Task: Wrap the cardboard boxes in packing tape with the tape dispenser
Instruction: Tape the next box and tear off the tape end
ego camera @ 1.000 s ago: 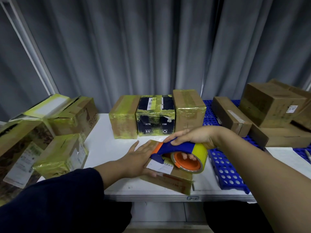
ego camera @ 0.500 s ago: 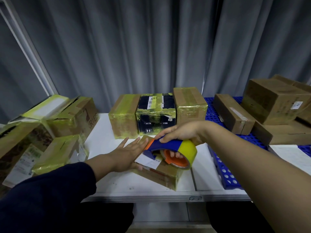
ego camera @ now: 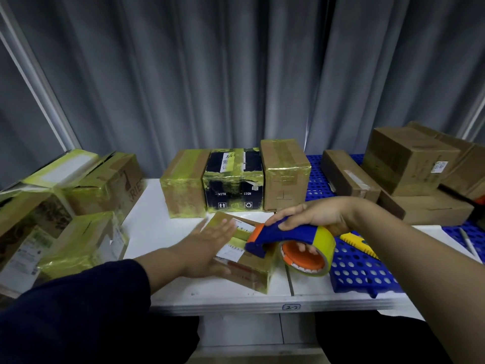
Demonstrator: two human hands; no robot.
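Observation:
A small flat cardboard box [ego camera: 249,271] with white labels and yellowish tape lies near the front edge of the white table [ego camera: 147,222]. My left hand [ego camera: 207,245], blurred and with fingers straight, rests flat on the box's left part. My right hand [ego camera: 312,214] grips the blue and orange tape dispenser [ego camera: 288,243] from above, fingers through the core of its yellow tape roll. The dispenser's blue nose touches the top of the box near its right end.
Three taped boxes [ego camera: 233,179] stand in a row at the back. More taped boxes [ego camera: 78,240] are piled on the left. Untaped brown boxes [ego camera: 409,158] are stacked at the right over a blue perforated mat [ego camera: 359,269]. A yellow cutter [ego camera: 354,240] lies on that mat.
My right hand has drawn the dispenser to the right across the box top. My left hand has slid further onto the box, fingers stretched flat.

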